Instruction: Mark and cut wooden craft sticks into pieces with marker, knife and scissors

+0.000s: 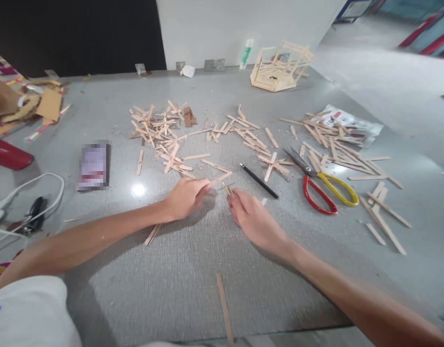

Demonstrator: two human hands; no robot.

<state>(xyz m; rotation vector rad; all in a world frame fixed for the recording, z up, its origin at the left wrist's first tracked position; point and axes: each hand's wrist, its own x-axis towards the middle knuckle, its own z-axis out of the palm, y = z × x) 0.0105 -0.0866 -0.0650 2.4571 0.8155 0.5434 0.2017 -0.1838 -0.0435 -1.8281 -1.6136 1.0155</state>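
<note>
Over the middle of the grey table, my left hand (188, 197) is closed, pinching the near end of two craft sticks (218, 167) that meet in a V-shaped corner. My right hand (256, 221) faces it, fingers pressed around a thin, yellowish-tipped tool (228, 189); its kind is too small to make out. The tip lies close to the sticks, and whether they touch I cannot tell. A black craft knife or pen-like tool (260, 181) rests just beyond my right hand. Scissors (308, 171) with red and yellow handles lie open to the right.
Loose craft sticks (153, 126) are heaped at the back, with more (337, 144) by a plastic bag (366, 130). A hexagonal stick frame (276, 82) and a glue stick (246, 54) stand by the wall. At left are a blurred purple box (94, 165) and a white cable (59, 176).
</note>
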